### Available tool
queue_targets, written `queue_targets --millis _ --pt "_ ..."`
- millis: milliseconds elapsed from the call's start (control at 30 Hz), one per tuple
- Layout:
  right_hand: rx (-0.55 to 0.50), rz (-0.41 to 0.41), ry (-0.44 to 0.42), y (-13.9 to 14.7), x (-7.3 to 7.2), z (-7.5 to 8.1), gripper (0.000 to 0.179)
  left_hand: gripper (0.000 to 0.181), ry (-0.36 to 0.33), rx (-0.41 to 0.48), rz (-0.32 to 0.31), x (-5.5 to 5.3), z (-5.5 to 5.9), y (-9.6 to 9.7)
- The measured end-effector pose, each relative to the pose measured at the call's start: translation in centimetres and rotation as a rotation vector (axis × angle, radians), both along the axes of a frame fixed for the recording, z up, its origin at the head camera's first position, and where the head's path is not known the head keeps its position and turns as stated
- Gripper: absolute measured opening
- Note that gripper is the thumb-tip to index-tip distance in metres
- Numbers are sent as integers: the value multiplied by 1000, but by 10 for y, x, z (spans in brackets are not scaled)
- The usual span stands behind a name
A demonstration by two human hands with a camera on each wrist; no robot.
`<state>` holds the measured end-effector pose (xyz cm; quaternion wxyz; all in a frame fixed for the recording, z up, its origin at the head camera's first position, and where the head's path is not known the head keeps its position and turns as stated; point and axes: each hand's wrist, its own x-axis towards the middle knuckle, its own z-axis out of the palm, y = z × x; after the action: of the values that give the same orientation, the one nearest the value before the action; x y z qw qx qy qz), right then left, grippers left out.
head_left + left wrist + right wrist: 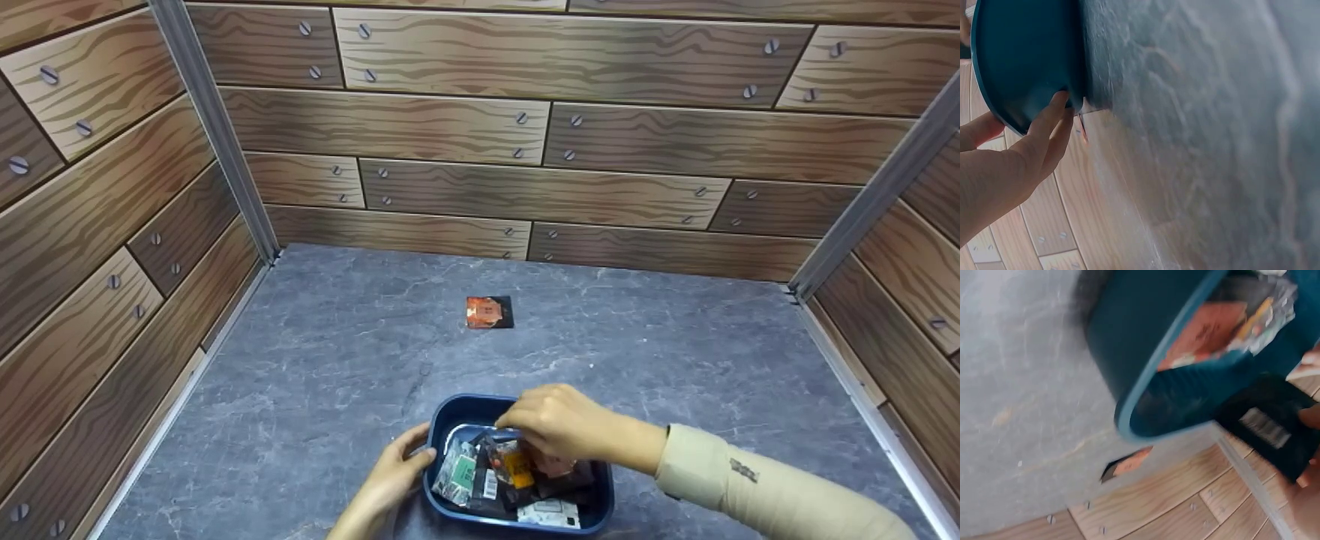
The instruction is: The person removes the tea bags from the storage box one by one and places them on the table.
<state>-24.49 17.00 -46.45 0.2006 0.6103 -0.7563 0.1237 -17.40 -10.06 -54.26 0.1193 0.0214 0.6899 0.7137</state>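
A dark blue plastic tub [474,411] holds several small foil packets, among them one with a green label [463,472] and one with a yellow-orange label [517,465]. My left hand [396,471] grips the tub's left side, thumb at the rim and fingers against the outer wall [1027,62]. Over the tub's far right part, my right hand [556,421] pinches a black packet with a white barcode label [1265,427], seen at the rim in the right wrist view. From the head view this packet is mostly hidden by the hand.
One orange-and-black packet [489,312] lies flat on the grey marbled table [330,337], beyond the tub. Wood-patterned panels [450,135] enclose the table at the back and both sides, with metal strips [217,127] at the corners.
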Motion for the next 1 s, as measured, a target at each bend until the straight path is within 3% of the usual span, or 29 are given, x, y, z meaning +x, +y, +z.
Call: queue_targets --millis 133,300,600,767,1000 --pt "-71 59 -3 0 -13 13 31 53 -12 16 2 0 0 1" --pt "-91 28 13 2 -38 20 28 53 6 10 5 0 0 1" --pt "-85 -37 55 14 -96 -3 22 53 9 -2 6 -1 0 0" --pt "-97 -126 79 23 -127 -17 20 53 10 -9 6 -2 1 0" --pt "-91 -358 69 33 -159 -38 19 53 18 3 4 -1 -1 0"
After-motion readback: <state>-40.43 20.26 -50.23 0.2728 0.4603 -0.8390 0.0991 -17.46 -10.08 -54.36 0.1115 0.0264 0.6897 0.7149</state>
